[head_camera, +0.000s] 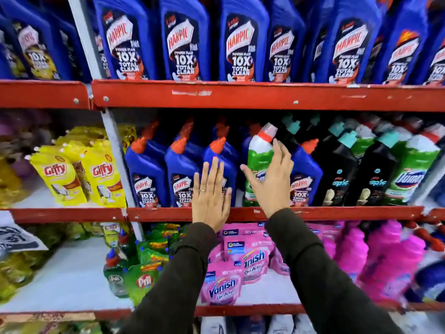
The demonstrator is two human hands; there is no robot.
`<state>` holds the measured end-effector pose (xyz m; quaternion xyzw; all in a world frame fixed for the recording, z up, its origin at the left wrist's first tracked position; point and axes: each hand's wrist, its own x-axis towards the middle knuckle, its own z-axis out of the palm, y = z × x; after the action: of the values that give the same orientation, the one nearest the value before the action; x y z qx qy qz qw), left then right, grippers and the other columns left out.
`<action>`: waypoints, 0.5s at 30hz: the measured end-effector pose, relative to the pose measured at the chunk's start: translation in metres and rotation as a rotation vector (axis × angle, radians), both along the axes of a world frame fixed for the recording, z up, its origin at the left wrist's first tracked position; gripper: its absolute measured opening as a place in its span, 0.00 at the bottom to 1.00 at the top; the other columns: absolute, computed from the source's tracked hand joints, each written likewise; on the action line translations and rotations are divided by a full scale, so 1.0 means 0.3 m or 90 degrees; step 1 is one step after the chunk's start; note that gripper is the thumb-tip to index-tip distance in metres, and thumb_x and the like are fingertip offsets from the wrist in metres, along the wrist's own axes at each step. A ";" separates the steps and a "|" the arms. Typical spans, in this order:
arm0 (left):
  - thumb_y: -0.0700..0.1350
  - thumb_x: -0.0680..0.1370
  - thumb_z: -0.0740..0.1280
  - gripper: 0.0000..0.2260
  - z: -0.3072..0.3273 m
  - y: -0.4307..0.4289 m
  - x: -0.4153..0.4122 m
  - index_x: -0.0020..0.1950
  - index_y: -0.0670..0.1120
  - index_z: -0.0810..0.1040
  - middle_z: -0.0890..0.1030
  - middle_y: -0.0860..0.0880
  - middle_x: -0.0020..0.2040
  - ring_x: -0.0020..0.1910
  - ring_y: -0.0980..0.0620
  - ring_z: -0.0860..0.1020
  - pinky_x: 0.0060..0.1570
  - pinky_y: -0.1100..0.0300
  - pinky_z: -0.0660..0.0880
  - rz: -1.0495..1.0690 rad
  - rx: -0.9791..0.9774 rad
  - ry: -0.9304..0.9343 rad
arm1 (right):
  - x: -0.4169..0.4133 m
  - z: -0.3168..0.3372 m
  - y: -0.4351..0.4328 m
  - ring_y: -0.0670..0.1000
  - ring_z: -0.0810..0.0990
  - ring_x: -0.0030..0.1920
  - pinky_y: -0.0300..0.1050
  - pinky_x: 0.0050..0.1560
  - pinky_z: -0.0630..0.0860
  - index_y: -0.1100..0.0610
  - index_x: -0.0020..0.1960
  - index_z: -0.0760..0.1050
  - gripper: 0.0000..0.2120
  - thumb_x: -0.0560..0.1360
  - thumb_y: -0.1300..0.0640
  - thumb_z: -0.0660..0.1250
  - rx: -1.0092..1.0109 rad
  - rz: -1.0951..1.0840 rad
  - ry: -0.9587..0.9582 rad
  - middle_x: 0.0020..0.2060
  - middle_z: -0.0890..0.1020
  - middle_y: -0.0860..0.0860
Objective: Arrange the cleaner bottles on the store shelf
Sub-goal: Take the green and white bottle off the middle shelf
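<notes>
The middle shelf [337,212] has a red front rim and holds a row of blue Harpic bottles [147,174] with orange caps. A green bottle with a white neck and red cap [258,153] stands among them, with another Harpic bottle [305,169] to its right. My left hand [210,198] is flat, fingers together, against the third blue bottle [230,162]. My right hand [272,184] is spread around the green bottle's front, thumb to its left and fingers to its right. Whether it touches the bottle is unclear. Black Spic bottles [339,174] and green Domex bottles [414,174] fill the right.
Large blue Harpic bottles [183,39] crowd the top shelf. Yellow Giffy pouches [101,174] sit left of a grey upright post [115,145]. Below are pink Vanish pouches [224,280], pink bottles [385,256] and green Pril packs [142,278].
</notes>
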<state>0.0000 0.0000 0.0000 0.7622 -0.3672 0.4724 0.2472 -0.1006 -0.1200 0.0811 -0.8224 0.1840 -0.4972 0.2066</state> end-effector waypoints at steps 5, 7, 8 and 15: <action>0.50 0.83 0.54 0.35 -0.058 -0.043 0.080 0.84 0.46 0.38 0.38 0.49 0.84 0.83 0.51 0.40 0.81 0.50 0.38 -0.018 -0.003 -0.014 | 0.049 0.001 -0.019 0.57 0.71 0.70 0.54 0.65 0.75 0.57 0.74 0.64 0.38 0.74 0.40 0.74 0.073 -0.026 -0.033 0.69 0.70 0.55; 0.50 0.83 0.55 0.35 -0.078 -0.055 0.109 0.84 0.45 0.38 0.38 0.49 0.84 0.83 0.51 0.40 0.81 0.51 0.38 -0.026 -0.001 -0.027 | 0.054 0.000 -0.024 0.57 0.73 0.68 0.53 0.61 0.76 0.56 0.73 0.64 0.36 0.74 0.42 0.75 0.079 -0.025 -0.040 0.67 0.72 0.55; 0.50 0.83 0.55 0.35 -0.098 -0.065 0.125 0.84 0.45 0.39 0.38 0.49 0.84 0.83 0.51 0.40 0.81 0.51 0.39 -0.025 0.001 -0.039 | 0.056 0.002 -0.026 0.57 0.73 0.68 0.52 0.62 0.75 0.56 0.73 0.64 0.35 0.74 0.43 0.75 0.080 -0.018 -0.036 0.66 0.73 0.55; 0.52 0.88 0.43 0.28 -0.135 -0.082 0.146 0.84 0.43 0.38 0.38 0.46 0.84 0.83 0.49 0.39 0.82 0.51 0.39 -0.021 0.002 -0.064 | 0.016 0.011 -0.022 0.54 0.73 0.71 0.56 0.70 0.72 0.56 0.75 0.62 0.35 0.75 0.47 0.75 0.135 0.038 -0.096 0.69 0.74 0.52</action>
<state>0.0439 -0.0245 -0.0404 0.7318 -0.3922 0.5053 0.2351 -0.0959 -0.1266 0.0846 -0.7614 0.1950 -0.5287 0.3204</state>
